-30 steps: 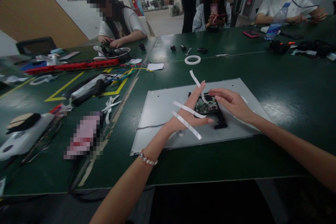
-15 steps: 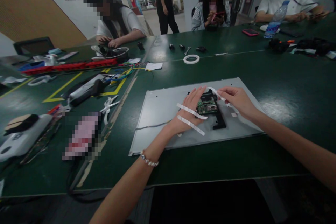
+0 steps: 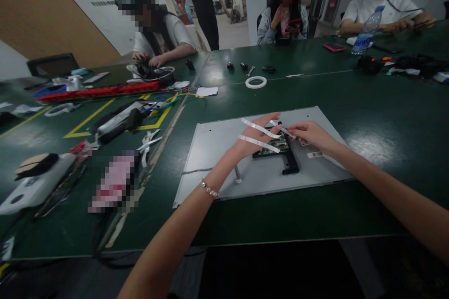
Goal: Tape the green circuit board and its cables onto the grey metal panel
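Note:
My left hand (image 3: 257, 138) hovers over the black frame, fingers stretched out and thumb apart. Two strips of white tape (image 3: 258, 144) lie across its back. My right hand (image 3: 314, 136) pinches one end of a short white tape strip (image 3: 283, 130), whose other end reaches the left thumb and fingers; whether they grip it is unclear. Beneath the hands, a black plastic frame (image 3: 290, 161) with a green circuit board (image 3: 268, 150) rests on a grey metal panel (image 3: 210, 149). My left hand hides part of the board. A grey cable (image 3: 198, 170) runs over the panel.
A white tape roll (image 3: 256, 82) lies beyond the panel, near a small wrench (image 3: 250, 71). Tape scraps (image 3: 149, 142) and a pixelated phone-like object (image 3: 115, 180) are to the left. Across the table are seated people and a water bottle (image 3: 367, 32).
My left hand has lifted and tilted, its thumb now showing beside the tape strip. The strip between the hands is straighter. A standing person in the background has moved left.

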Demonstrator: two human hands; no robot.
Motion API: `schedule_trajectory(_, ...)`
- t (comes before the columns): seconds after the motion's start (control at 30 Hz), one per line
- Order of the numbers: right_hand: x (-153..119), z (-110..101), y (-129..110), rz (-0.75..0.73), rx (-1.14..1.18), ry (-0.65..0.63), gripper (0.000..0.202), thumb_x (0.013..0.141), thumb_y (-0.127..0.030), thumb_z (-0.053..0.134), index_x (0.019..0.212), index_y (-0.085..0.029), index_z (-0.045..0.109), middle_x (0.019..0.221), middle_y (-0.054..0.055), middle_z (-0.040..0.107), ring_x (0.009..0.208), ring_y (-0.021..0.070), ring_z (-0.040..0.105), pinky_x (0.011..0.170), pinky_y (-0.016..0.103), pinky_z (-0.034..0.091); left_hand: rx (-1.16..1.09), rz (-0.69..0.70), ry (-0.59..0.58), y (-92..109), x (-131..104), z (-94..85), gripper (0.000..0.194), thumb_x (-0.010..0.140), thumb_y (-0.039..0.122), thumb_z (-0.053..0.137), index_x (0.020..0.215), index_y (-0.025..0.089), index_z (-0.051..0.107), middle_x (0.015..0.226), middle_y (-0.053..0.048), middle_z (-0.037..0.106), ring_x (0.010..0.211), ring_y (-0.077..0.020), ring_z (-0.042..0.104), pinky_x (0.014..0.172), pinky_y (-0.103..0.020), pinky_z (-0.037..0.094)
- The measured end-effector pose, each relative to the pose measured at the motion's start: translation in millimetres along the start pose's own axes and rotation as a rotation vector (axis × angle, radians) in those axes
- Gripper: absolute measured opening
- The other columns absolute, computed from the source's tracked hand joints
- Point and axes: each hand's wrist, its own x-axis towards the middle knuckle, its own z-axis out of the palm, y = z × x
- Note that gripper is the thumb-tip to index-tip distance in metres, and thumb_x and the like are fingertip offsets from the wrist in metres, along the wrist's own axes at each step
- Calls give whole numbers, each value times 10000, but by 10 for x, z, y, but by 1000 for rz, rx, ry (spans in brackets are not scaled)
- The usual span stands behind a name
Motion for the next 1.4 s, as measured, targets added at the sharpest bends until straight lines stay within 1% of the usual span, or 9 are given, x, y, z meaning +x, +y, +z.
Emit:
schedule_trajectory(0.17, 32, 27, -8, -42, 24, 2, 246, 777, -325, 606, 927, -141, 670, 750, 38, 639, 555, 80, 512, 456, 202, 332, 239, -51, -69, -180, 0, 153, 462, 980, 440, 311, 1278, 140, 496, 1305, -127, 577, 1214, -237, 536, 1069, -459, 372)
schedule_trajectory(0.33, 19, 24, -58, -136, 105, 12, 377, 775, -342, 621, 1121, -193, 611, 762, 22, 628, 632, 107, 551, 464, 195, 358, 232, -63, -16, -208, -46, 188, 500, 988, 440, 247, 1323, 130, 450, 1327, -136, 556, 1236, -239, 516, 1079, -451, 363)
schedule_trajectory(0.47, 47, 28, -121, -245, 181, 51, 374, 776, -363, 632, 1117, -212, 605, 807, 22, 629, 696, 112, 568, 486, 189, 384, 194, -55, 9, -246, -55, 198, 484, 982, 410, 265, 1374, 151, 382, 1378, -142, 506, 1275, -242, 478, 1073, -444, 373)
schedule_trajectory(0.63, 124, 64, -61, -103, 111, 11, 382, 756, -319, 636, 1114, -193, 587, 742, 16, 618, 609, 100, 548, 429, 183, 324, 153, -58, 49, -286, -59, 215, 502, 969, 402, 301, 1405, 153, 322, 1423, -146, 454, 1301, -246, 446, 1079, -440, 362)
schedule_trajectory(0.77, 140, 64, -11, -48, 55, 35, 380, 750, -274, 623, 1114, -177, 573, 697, 12, 613, 563, 94, 529, 425, 189, 323, 204, -91, -24, -251, -61, 210, 461, 973, 386, 295, 1351, 148, 406, 1360, -131, 524, 1268, -237, 479, 1097, -448, 319)
schedule_trajectory(0.93, 119, 46, -24, -29, 2, 39, 402, 756, -277, 617, 1142, -179, 569, 651, -8, 605, 439, 56, 423, 408, 196, 293, 262, -105, -113, -245, -60, 223, 430, 977, 374, 290, 1337, 192, 439, 1352, -102, 542, 1298, -229, 454, 1119, -482, 249)
schedule_trajectory(1.1, 70, -5, -82, 22, 37, -10, 420, 724, -249, 646, 1131, -184, 567, 739, 37, 657, 625, 123, 576, 434, 195, 325, 294, -90, -142, -280, -51, 246, 395, 974, 367, 293, 1266, 231, 522, 1324, -83, 572, 1287, -239, 472, 1101, -515, 241)
schedule_trajectory(1.2, 30, -63, -85, 75, 70, -77, 434, 704, -236, 667, 1127, -196, 577, 819, 60, 682, 718, 149, 613, 465, 201, 365, 293, -86, -136, -291, -50, 250, 400, 971, 371, 291, 1254, 227, 535, 1315, -86, 579, 1276, -240, 482, 1095, -517, 248)
schedule_trajectory(1.4, -16, -98, -27, 5, 7, -103, 200, 746, -248, 622, 937, -196, 652, 788, 39, 665, 656, 119, 595, 576, 244, 467, 306, -81, -114, -306, -55, 256, 383, 966, 376, 306, 1232, 239, 544, 1309, -74, 588, 1266, -228, 493, 1087, -509, 263)
